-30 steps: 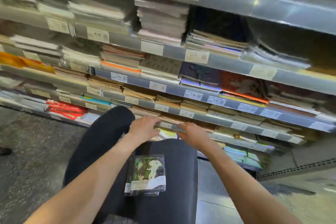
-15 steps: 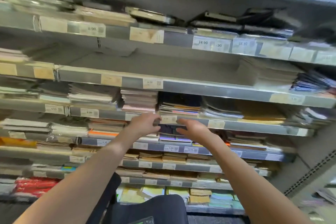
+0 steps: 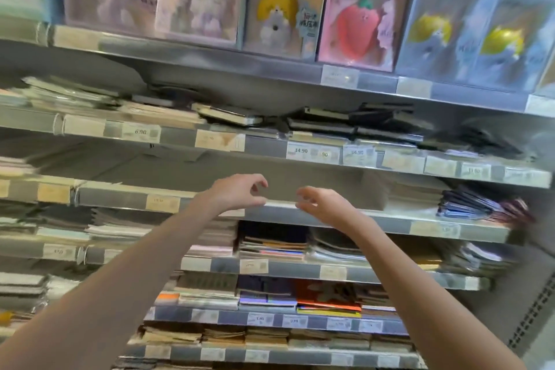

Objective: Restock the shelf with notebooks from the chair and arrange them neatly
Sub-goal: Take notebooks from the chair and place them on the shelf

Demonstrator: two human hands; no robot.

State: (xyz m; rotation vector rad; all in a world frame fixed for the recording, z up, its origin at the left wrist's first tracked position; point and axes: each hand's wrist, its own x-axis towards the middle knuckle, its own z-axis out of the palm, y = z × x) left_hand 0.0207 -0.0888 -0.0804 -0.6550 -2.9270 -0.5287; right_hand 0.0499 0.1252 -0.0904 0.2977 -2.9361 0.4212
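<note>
Notebooks [image 3: 271,245]: stacked flat on the tiers below your hands, spines and page edges facing out; a mixed stack with dark and coloured covers sits just right of your left forearm. More flat stacks fill the lower tiers, including one with an orange cover [image 3: 329,305]. Much of the frame is motion-blurred, so titles and most price figures are unreadable.

Shelf [image 3: 330,221]: your hands are raised to the front lip of the middle tier. The stretch of that tier directly behind your hands shows only grey board; a pale block of stock [image 3: 402,192] sits further right on it, and beside that a fanned dark pile [image 3: 480,204].

Left hand [image 3: 237,192]: fingers loosely curled, tips near the shelf lip, holding nothing visible. Right hand [image 3: 322,204]: fingers likewise loosely curled and spread, nothing in it. The two hands are close together but apart, a gap between the fingertips. Contact with the lip cannot be confirmed.

Above: a tier of dark flat notebooks [image 3: 384,123] lying askew, price tags [image 3: 312,153] along its rail. The top tier holds upright boxed items, among them a pink box with a strawberry [image 3: 357,15].

The chair is out of view.
</note>
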